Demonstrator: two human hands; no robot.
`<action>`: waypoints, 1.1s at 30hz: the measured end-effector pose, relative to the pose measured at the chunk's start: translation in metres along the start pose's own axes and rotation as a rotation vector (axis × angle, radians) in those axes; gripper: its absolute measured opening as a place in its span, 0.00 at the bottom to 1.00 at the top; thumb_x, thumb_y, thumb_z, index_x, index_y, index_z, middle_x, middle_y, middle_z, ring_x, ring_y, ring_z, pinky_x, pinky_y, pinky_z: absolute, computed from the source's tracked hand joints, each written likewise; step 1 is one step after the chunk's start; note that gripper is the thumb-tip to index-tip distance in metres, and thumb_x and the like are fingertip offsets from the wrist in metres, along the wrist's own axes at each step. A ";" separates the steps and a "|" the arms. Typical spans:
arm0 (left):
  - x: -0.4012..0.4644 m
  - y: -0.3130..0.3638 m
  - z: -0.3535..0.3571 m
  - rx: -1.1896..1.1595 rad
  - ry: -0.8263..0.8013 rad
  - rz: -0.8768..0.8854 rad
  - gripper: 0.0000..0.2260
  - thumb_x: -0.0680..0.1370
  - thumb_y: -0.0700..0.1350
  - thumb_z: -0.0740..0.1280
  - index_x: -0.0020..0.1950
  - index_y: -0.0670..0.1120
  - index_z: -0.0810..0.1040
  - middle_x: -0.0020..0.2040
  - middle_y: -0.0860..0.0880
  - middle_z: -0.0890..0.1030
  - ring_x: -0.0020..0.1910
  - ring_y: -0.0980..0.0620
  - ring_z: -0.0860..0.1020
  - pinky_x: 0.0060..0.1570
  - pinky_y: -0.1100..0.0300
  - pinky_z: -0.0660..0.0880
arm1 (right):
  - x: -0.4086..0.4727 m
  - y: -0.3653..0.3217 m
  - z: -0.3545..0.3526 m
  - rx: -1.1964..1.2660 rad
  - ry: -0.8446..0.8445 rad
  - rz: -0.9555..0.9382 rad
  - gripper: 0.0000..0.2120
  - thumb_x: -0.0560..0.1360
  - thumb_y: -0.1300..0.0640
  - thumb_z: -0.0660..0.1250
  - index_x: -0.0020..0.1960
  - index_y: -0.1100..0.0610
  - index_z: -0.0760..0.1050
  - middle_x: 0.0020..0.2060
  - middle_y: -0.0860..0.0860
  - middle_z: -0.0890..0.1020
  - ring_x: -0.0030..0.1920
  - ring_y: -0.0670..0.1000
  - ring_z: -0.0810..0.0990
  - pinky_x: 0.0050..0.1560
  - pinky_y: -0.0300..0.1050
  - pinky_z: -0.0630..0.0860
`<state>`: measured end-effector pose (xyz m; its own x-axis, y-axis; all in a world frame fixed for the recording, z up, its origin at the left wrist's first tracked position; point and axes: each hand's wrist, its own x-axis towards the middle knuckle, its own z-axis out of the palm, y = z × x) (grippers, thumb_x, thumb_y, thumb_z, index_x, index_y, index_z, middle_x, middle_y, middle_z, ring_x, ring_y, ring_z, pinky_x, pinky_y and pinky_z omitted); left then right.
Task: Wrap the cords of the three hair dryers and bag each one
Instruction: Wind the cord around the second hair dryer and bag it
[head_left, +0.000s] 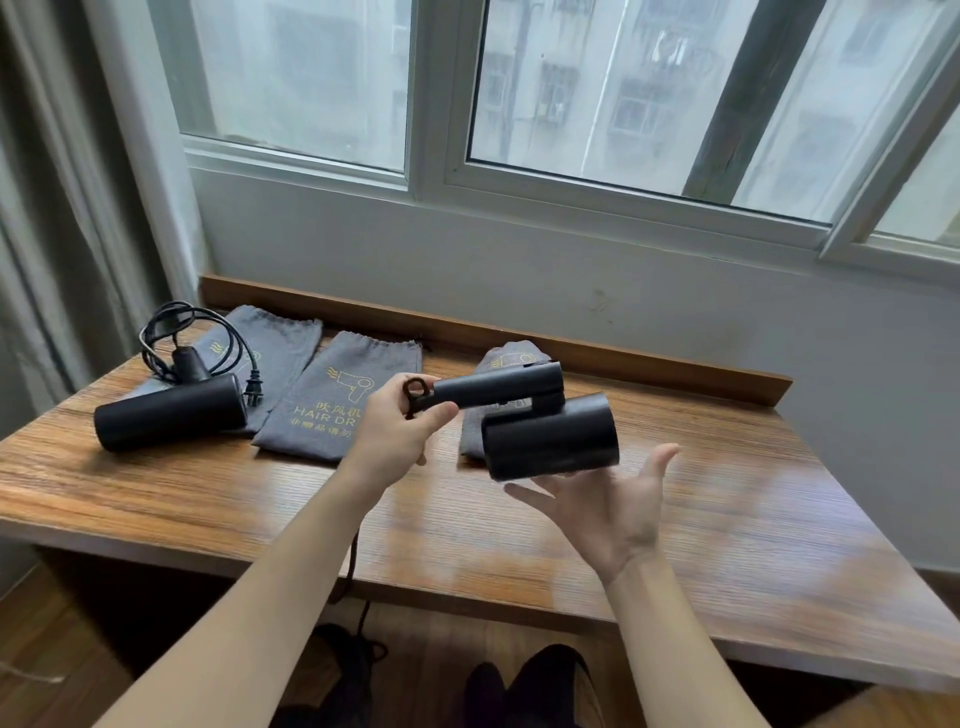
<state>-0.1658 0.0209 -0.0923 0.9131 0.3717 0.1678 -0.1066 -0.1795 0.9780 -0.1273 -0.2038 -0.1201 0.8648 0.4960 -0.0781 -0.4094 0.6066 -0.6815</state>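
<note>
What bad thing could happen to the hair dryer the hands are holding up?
It might fall. The left hand only pinches the handle end of the held hair dryer, and the right hand is open beneath its barrel, not gripping.

Its cord hangs off the table edge towards the floor, so it could snag or tug while being wrapped.

The other hair dryer lies near the table's left edge with a loose cord, so a bump could knock it off.

A wooden counter (675, 519) with a raised back lip fills the middle. A sliding window (597, 88) spans twelve o'clock, showing apartment blocks outside. A grey curtain (47, 208) hangs at nine o'clock. Wooden floor (47, 639) lies at seven o'clock.
</note>
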 end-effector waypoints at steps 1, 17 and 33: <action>0.002 0.000 -0.001 -0.010 0.009 0.016 0.08 0.77 0.41 0.72 0.54 0.47 0.77 0.43 0.43 0.81 0.38 0.49 0.78 0.28 0.62 0.76 | -0.001 -0.003 -0.001 -0.009 -0.008 0.037 0.52 0.65 0.19 0.47 0.76 0.54 0.67 0.69 0.63 0.73 0.69 0.70 0.71 0.65 0.73 0.65; 0.002 0.018 0.005 0.140 -0.062 -0.221 0.48 0.73 0.59 0.72 0.79 0.60 0.37 0.68 0.45 0.71 0.59 0.45 0.77 0.33 0.59 0.77 | -0.002 0.010 0.023 -0.121 -0.043 -0.131 0.19 0.78 0.55 0.64 0.68 0.58 0.71 0.65 0.66 0.76 0.62 0.68 0.78 0.54 0.66 0.79; -0.003 0.026 0.006 -0.060 -0.326 -0.020 0.49 0.61 0.58 0.78 0.78 0.59 0.58 0.73 0.53 0.71 0.68 0.37 0.72 0.42 0.53 0.80 | -0.007 0.005 0.036 -0.266 -0.256 -0.018 0.33 0.72 0.51 0.69 0.75 0.55 0.66 0.71 0.66 0.69 0.67 0.65 0.71 0.68 0.65 0.69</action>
<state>-0.1691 0.0097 -0.0677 0.9921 0.0620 0.1090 -0.1012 -0.1175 0.9879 -0.1456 -0.1818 -0.0969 0.7568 0.6463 0.0972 -0.2755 0.4503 -0.8493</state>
